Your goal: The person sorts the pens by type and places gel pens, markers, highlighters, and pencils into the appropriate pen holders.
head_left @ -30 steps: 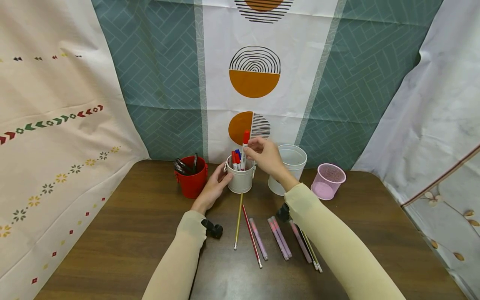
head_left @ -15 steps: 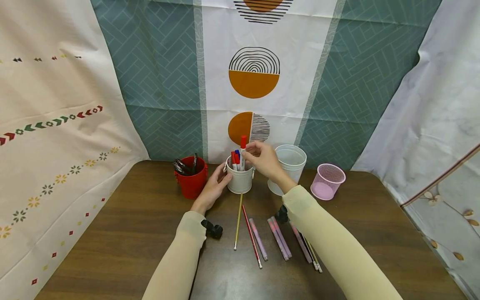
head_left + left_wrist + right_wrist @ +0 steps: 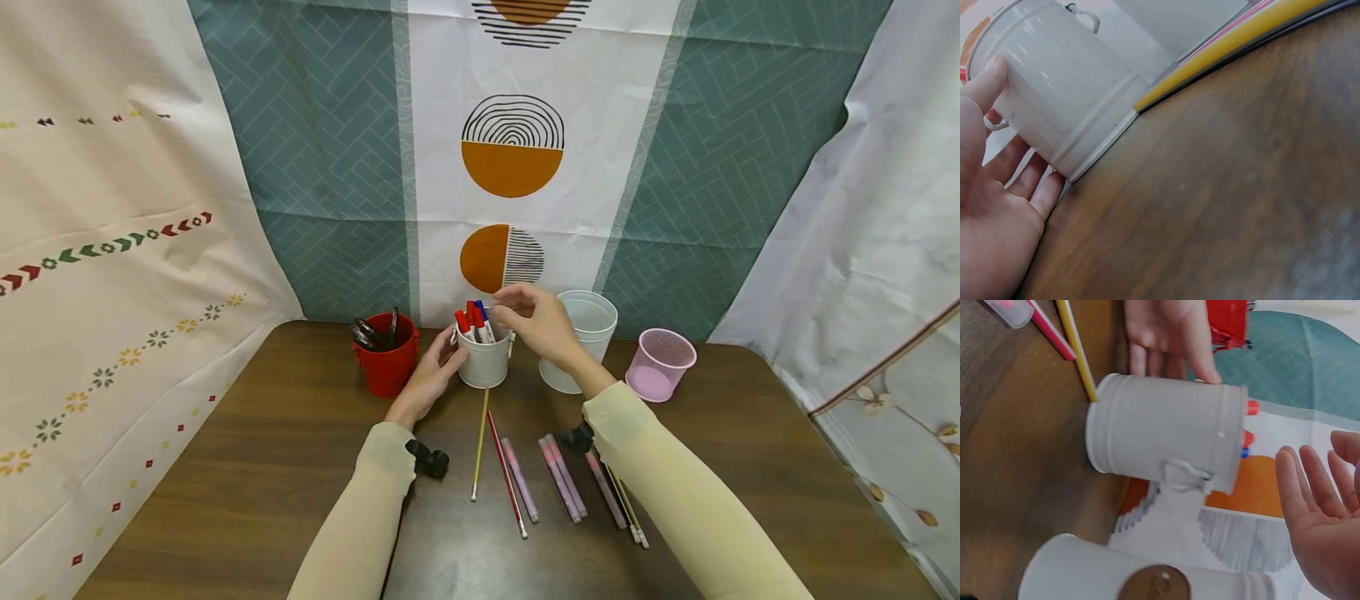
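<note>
A small white metal bucket (image 3: pixel 483 363) stands on the table, with several whiteboard markers (image 3: pixel 478 320) with red and blue caps leaning inside it. My left hand (image 3: pixel 427 379) holds the bucket's left side, thumb toward the front and the other fingers round the side, as the left wrist view shows against the white wall (image 3: pixel 1066 75). My right hand (image 3: pixel 543 327) hovers just right of the bucket's rim, holding nothing. Its fingers (image 3: pixel 1319 481) are spread and loosely bent in the right wrist view, beside the red marker caps (image 3: pixel 1252 407).
Left of the bucket stands a red bucket (image 3: pixel 386 372) with black pens. To its right are a taller white bucket (image 3: pixel 558 375) and a pink mesh cup (image 3: pixel 652 375). A yellow pencil (image 3: pixel 480 446), a red pencil (image 3: pixel 507 479) and several pink-purple pens (image 3: pixel 562 477) lie in front.
The red-capped marker pinched by my right hand has dropped into the small white bucket, and the fingers have let go. The markers lean differently. My left hand stays on the bucket.
</note>
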`<state>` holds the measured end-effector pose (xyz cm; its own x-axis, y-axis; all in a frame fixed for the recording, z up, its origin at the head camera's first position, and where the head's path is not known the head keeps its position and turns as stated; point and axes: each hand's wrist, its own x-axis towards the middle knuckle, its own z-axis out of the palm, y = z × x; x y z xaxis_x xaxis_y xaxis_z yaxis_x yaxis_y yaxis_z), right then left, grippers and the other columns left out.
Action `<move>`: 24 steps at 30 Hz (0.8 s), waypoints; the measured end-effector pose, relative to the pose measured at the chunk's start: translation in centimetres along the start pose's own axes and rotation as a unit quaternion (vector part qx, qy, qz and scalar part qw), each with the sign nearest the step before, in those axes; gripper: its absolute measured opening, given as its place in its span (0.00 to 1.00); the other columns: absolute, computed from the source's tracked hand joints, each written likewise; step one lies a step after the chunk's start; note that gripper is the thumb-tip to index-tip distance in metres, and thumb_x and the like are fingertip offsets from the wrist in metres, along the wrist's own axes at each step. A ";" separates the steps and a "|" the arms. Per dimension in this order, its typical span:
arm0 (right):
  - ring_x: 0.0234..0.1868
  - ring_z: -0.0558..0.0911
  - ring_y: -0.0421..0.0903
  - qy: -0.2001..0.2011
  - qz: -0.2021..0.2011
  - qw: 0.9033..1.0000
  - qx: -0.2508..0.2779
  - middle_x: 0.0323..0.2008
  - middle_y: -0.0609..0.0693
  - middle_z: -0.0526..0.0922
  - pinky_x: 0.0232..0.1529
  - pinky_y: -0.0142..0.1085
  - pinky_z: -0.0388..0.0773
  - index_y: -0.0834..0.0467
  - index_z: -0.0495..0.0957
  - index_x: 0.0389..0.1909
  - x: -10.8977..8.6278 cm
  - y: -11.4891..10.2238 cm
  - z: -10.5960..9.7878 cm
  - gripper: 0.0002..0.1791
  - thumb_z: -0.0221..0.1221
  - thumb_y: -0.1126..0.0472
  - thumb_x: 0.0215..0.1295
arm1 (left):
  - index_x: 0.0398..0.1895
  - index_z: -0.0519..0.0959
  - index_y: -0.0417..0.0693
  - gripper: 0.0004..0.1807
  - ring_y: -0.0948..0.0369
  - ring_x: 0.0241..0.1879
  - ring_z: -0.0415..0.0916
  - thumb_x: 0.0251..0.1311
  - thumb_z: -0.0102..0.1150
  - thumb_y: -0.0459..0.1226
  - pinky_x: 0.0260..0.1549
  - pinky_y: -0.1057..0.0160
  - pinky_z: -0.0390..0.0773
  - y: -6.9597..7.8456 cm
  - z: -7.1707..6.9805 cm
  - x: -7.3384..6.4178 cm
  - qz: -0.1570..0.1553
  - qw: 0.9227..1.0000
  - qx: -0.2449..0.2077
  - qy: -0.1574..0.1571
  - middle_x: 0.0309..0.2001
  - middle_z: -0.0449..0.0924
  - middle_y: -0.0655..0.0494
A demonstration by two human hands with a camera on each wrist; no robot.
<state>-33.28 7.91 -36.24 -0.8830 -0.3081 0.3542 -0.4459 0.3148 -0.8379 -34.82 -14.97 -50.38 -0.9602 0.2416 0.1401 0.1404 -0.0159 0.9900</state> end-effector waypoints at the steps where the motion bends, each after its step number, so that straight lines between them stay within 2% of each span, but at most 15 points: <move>1: 0.50 0.89 0.58 -0.003 -0.007 1.000 -0.001 0.51 0.57 0.89 0.53 0.42 0.88 0.60 0.83 0.57 -0.2 -0.2 -0.3 0.14 0.67 0.62 0.74 | 0.86 0.53 0.53 0.38 0.45 0.83 0.49 0.81 0.56 0.44 0.80 0.42 0.54 0.0 0.0 0.0 0.001 1.000 0.000 0.001 0.85 0.51 0.46; 6: 0.51 0.89 0.57 -0.015 -0.034 0.999 0.006 0.53 0.58 0.88 0.53 0.38 0.87 0.61 0.82 0.60 -1.1 -1.1 -2.5 0.17 0.66 0.61 0.74 | 0.86 0.52 0.53 0.38 0.45 0.84 0.49 0.81 0.56 0.44 0.80 0.42 0.54 0.0 0.1 0.0 0.004 1.000 0.001 0.001 0.85 0.50 0.46; 12: 0.55 0.88 0.55 -0.008 -0.038 0.999 0.018 0.57 0.57 0.87 0.54 0.35 0.86 0.59 0.80 0.63 -2.5 -1.4 -5.4 0.19 0.66 0.60 0.75 | 0.86 0.52 0.53 0.38 0.45 0.84 0.48 0.81 0.56 0.43 0.80 0.43 0.54 0.1 0.2 0.0 0.004 1.000 0.002 0.001 0.85 0.50 0.46; 18: 0.54 0.88 0.43 0.043 -0.056 0.998 0.003 0.56 0.57 0.88 0.55 0.30 0.83 0.59 0.81 0.62 -3.8 -0.7 -8.1 0.18 0.66 0.60 0.75 | 0.87 0.52 0.53 0.38 0.45 0.84 0.47 0.81 0.55 0.43 0.80 0.42 0.53 0.1 0.1 -0.1 0.001 1.000 0.006 0.003 0.86 0.49 0.47; 24: 0.48 0.90 0.43 0.101 -0.062 0.991 0.064 0.53 0.57 0.89 0.53 0.31 0.85 0.64 0.80 0.61 -5.2 1.0 -10.3 0.18 0.65 0.65 0.75 | 0.87 0.52 0.55 0.38 0.45 0.84 0.47 0.81 0.56 0.44 0.80 0.43 0.54 0.0 0.1 -0.1 -0.003 1.000 0.005 0.000 0.86 0.48 0.48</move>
<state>-30.64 19.13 -34.68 -0.8392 -0.1483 0.5232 -0.5426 0.1649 -0.8236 -34.71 -14.86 -50.37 -0.9609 0.2417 0.1349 0.1378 -0.0047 0.9904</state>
